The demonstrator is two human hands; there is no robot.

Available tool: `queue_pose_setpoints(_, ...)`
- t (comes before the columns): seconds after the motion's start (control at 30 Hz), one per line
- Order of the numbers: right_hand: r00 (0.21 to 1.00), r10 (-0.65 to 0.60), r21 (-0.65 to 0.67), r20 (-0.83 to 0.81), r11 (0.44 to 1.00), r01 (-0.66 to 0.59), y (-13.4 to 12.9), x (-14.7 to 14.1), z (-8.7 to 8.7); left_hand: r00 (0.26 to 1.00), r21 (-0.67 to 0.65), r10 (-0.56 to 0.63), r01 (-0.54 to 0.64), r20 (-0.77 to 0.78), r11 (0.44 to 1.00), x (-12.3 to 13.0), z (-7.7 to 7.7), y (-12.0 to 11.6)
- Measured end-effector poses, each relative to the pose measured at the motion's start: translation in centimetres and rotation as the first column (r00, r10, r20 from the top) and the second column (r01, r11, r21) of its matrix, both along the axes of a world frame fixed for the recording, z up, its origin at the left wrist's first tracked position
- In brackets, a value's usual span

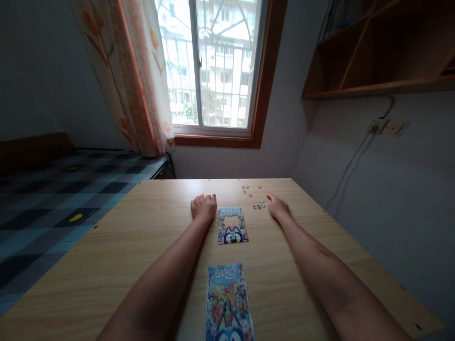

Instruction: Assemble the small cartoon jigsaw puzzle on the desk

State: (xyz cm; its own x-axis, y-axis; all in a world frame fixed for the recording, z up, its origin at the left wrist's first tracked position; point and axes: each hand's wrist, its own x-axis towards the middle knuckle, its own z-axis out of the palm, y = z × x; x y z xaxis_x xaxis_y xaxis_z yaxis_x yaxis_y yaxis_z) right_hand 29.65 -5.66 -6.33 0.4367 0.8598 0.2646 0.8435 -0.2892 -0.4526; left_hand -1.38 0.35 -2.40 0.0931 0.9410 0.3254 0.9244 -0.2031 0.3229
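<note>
A small jigsaw puzzle [232,237] lies flat on the table, put together except for a gap in its upper middle where the wood shows. My left hand [204,207] rests just left of the puzzle's top edge, palm down, its fingers slightly bent and apart. To the right of the puzzle, my right hand [278,207] lies beside several loose puzzle pieces [259,206]. Its fingers are drawn together, and whatever is under them is hidden. Farther back, more loose pieces [245,189] are scattered. Nearest me is a printed Bluey picture sheet [227,298], cut off by the bottom edge.
The wooden table [156,227] reaches toward a window [220,71] with a flowered curtain [131,80]. A bed with a checked cover [71,189] stands on the left. On the right wall are a wooden shelf [377,87] and a socket [378,126] with a hanging cord.
</note>
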Motion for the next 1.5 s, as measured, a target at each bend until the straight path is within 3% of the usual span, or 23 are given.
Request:
queue_pose_setpoints(0.1,1.000,0.006,-0.018,0.024,1.000,-0.005,-0.7,-0.2,-0.1,0.999,-0.079,0.016,-0.019,-0.038,0.997,0.2,-0.2,0.1)
queue_pose_setpoints(0.2,0.999,0.001,-0.040,0.039,0.999,0.000,-1.3,0.0,-0.4,0.992,-0.220,-0.049,0.023,-0.113,0.975,-0.2,-0.2,0.2)
queue_pose_setpoints(0.3,0.999,0.004,-0.061,0.045,0.998,-0.001,-1.6,0.4,-0.8,0.981,-0.270,-0.119,0.073,-0.155,0.960,-1.4,-0.2,0.6)
queue_pose_setpoints(0.37,0.999,0.009,-0.066,0.046,0.998,-0.006,-1.6,0.7,-0.8,0.979,-0.282,-0.102,0.049,-0.177,0.958,-2.8,0.0,1.0)
queue_pose_setpoints(0.63,0.991,0.101,-0.034,0.092,0.995,-0.098,-2.1,0.7,0.0,0.979,-0.267,-0.011,-0.044,-0.202,0.963,-6.8,0.6,1.5)
queue_pose_setpoints(0.87,0.992,0.118,0.023,0.047,0.993,-0.119,-1.8,1.2,-0.3,0.981,-0.151,-0.091,0.065,-0.169,0.986,-7.2,-0.3,-0.1)
queue_pose_setpoints(1.07,0.997,0.070,0.059,-0.032,0.996,-0.068,-1.5,1.8,-0.7,0.982,-0.126,-0.095,0.075,-0.164,0.989,-7.7,-0.1,0.0)
queue_pose_setpoints(1.5,0.996,0.086,0.033,0.027,0.996,-0.087,-1.5,1.0,-0.2,0.974,-0.096,-0.124,0.108,-0.187,0.990,-7.9,0.3,-0.3)
